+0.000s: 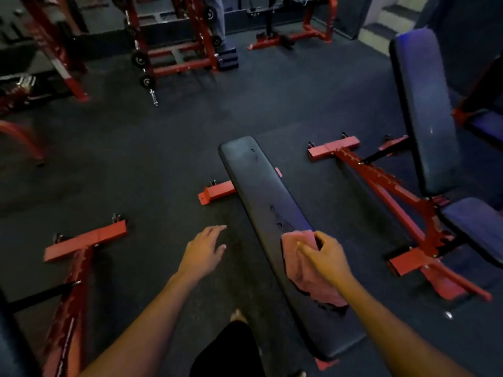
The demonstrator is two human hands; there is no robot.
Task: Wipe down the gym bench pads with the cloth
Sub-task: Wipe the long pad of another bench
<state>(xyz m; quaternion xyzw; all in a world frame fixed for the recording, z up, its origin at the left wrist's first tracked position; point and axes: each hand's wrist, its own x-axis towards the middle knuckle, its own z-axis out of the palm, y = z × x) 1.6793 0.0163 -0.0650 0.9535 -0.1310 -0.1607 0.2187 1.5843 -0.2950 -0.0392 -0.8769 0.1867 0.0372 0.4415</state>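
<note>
Gripping the pink cloth (304, 268) in my right hand (326, 257), fingers curled round its bunched top edge, I have it laid on the flat bench pad (261, 197) at the lower centre of the frame. It sits about two-thirds of the way down the pad's length toward me, its loose end trailing back under my wrist. My left hand (204, 251) hangs free over the dark rubber floor (163, 148) just left of the pad, fingers straight and slightly spread, touching nothing.

Whether any of this pad is already clean, I cannot tell; the light is dim and the black vinyl shows no clear wet streak. A few small scuffs or tears sit on the surface just beyond the cloth. Judging from where the cloth lies, I am mid-stroke on this pad, with the far stretch up to its rounded end in the middle of the frame probably still to do, and perhaps the near end by my knee as well.

Plenty is left, I reckon. At the right edge of the frame stands an incline bench with an upright back pad (424, 110) and a seat pad (473, 227) below it on a red frame (381, 180), well apart from the cloth. Another red frame (81, 240) shows at lower left, its pad out of view.
</note>
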